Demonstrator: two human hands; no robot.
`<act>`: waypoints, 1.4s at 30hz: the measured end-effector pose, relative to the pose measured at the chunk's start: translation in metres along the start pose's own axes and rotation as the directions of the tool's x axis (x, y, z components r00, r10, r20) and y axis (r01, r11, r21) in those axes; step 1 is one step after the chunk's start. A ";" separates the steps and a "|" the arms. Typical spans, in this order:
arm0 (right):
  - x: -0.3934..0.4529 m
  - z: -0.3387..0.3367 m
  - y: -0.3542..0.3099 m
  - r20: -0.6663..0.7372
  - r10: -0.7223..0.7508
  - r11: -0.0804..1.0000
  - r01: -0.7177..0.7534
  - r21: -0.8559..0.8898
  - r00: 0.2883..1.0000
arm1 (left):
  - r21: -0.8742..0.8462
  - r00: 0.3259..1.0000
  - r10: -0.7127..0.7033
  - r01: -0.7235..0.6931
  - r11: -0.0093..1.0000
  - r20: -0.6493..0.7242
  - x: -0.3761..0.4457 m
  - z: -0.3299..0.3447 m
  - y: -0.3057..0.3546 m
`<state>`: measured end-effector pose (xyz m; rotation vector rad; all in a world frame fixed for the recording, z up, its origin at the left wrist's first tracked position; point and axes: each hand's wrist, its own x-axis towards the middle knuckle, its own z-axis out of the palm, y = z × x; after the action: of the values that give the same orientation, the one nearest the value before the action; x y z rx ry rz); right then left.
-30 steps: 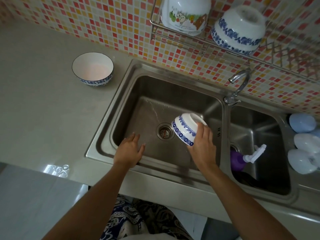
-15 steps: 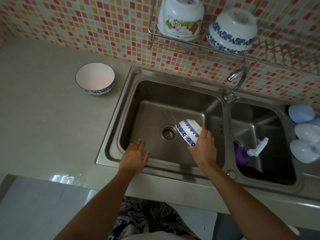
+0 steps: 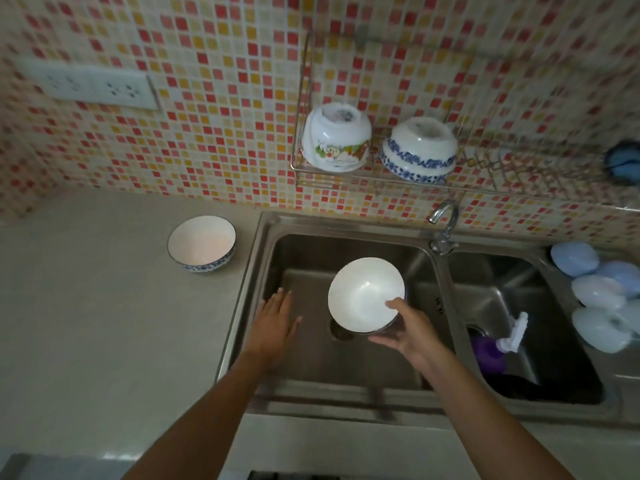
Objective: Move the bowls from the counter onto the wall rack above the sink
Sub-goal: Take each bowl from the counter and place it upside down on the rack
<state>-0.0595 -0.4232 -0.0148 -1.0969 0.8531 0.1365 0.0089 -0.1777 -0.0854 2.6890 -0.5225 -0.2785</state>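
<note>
So the right hand point(image 3: 408, 332) is gripping a white bowl point(image 3: 365, 294) by its near rim, thumb hooked over the inside edge and fingers wrapped underneath. It's holding the bowl up over the left basin of the sink point(image 3: 249, 271), open side tilted toward the camera, so the blue pattern isn't really showing from here.

The left hand point(image 3: 273, 323) is hanging flat just left of that bowl, fingers stretched out and together, palm down, holding nothing. It's sitting over the basin's left edge; can't tell if it's actually touching the steel.

Further out past the left hand, a second bowl point(image 3: 202, 243) is sitting upright on the counter point(image 3: 104, 323), just beside the sink rim.

Up and away from both hands, the wire rack point(image 3: 346, 178) is hanging on the tiled wall point(image 3: 207, 116) with two bowls lying upside down in it: a cartoon bowl point(image 3: 336, 138) on the left and a blue-banded bowl point(image 3: 419, 150) right next to it. The tap point(image 3: 443, 226) is poking up just below the rack.

Off past the right hand, a purple spray bottle point(image 3: 491, 351) is lying in the right basin, and some pale blue and white lids point(image 3: 595, 299) are piling up on the far right edge.
</note>
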 end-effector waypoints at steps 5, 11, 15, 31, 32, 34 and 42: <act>-0.027 0.012 -0.032 0.176 -0.071 0.965 0.022 0.262 0.982 | 0.004 0.930 0.149 -0.157 0.988 -0.336 0.047 -0.083 0.031; -0.054 0.031 -0.078 0.295 -0.212 0.925 0.094 0.369 0.931 | 0.135 0.813 0.271 -0.235 0.963 -0.516 0.093 -0.165 0.060; -0.056 0.035 -0.096 0.363 -0.292 0.898 0.123 0.422 0.885 | 0.264 0.863 0.316 -0.223 0.938 -0.395 0.114 -0.179 0.063; -0.040 0.065 -0.217 0.216 -0.669 0.742 0.655 0.142 0.711 | 0.286 0.871 0.294 -0.188 0.940 -0.395 0.125 -0.157 0.056; -0.036 0.069 -0.225 0.200 -0.692 0.720 0.685 0.110 0.694 | 0.276 0.868 0.293 -0.191 0.942 -0.400 0.125 -0.156 0.056; -0.023 0.076 -0.239 0.159 -0.732 0.673 0.739 0.018 0.663 | 0.275 0.862 0.294 -0.190 0.943 -0.414 0.125 -0.156 0.056; 0.001 0.114 -0.251 0.280 -0.913 0.103 0.832 -0.546 0.297 | 0.248 0.855 0.292 -0.199 0.948 -0.429 0.123 -0.157 0.060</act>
<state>0.1264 -0.4509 0.1870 -2.1387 0.0547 -0.7841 0.1431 -0.2256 0.0666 2.6939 -0.7626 0.5027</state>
